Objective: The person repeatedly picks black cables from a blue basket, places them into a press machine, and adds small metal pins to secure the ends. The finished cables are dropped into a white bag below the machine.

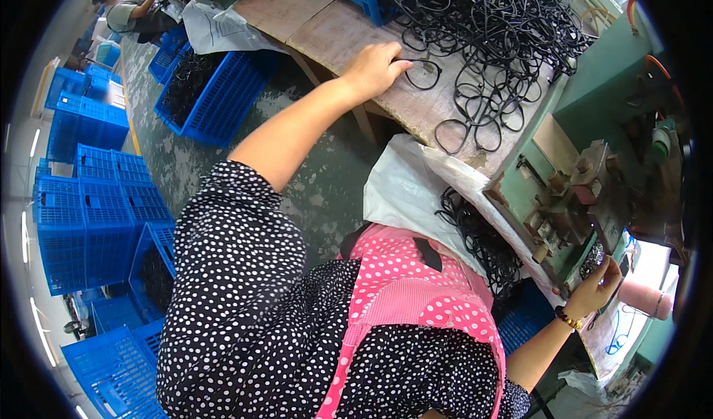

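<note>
we had our left hand (pixel 377 70) stretched out over the worktable (pixel 312 17), its thumb and fingertips pinching the near edge of a black ring (pixel 425 89). that ring lay at the left side of a tangled heap of black rings (pixel 494 18), over the bare tabletop, with several loose loops (pixel 475 111) spread toward us. our right hand (pixel 594 291) was well apart from it, low on the right, fingers curled beside a shiny metal part (pixel 592 260) of the green machine (pixel 553 133); we could not tell whether it gripped anything. a pink spool (pixel 645 299) stood just beside that hand. between our hands, a white sheet (pixel 401 185) hung at the table's near edge, with more black loops (pixel 486 244) next to it, above our pink dotted apron (pixel 416 300). to our left, a blue crate (pixel 226 96) holding black pieces sat on the floor (pixel 304 185), and other blue crates (pixel 100 211) were stacked farther left. in the far upper left we saw a co-worker (pixel 128 14).
</note>
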{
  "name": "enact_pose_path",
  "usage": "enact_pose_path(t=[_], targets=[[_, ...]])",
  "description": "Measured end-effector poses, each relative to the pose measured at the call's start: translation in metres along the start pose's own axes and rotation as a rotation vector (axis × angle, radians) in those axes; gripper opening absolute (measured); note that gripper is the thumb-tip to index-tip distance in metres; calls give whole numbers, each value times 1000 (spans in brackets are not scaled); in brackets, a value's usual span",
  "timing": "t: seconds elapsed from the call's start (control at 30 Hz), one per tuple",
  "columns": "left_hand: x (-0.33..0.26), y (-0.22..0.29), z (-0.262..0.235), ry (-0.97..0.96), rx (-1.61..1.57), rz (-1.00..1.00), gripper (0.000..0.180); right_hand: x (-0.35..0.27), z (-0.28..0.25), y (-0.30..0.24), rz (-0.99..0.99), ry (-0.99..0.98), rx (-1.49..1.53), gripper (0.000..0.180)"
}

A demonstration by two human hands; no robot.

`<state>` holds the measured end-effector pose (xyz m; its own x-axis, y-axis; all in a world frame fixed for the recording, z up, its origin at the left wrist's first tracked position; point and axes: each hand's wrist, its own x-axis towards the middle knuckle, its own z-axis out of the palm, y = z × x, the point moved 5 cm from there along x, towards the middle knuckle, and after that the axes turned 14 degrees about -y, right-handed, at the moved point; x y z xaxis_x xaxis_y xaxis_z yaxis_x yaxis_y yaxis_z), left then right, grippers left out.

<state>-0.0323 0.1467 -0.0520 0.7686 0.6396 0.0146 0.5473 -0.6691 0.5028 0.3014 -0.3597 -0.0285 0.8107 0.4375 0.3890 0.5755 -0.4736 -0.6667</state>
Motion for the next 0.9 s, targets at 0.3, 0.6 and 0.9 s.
enact_pose_path(t=[0.3, 0.6, 0.9], targets=[[-86, 13, -109, -35, -885, 122, 20, 7, -8, 14, -64, 28, 14, 18], [-150, 37, -29, 68, -1263, -29, 12, 7, -5, 7, -150, -11, -85, 20], [-87, 132, 43, -446, -633, 178, 19, 0, 6, -6, -97, -11, 188, 19]])
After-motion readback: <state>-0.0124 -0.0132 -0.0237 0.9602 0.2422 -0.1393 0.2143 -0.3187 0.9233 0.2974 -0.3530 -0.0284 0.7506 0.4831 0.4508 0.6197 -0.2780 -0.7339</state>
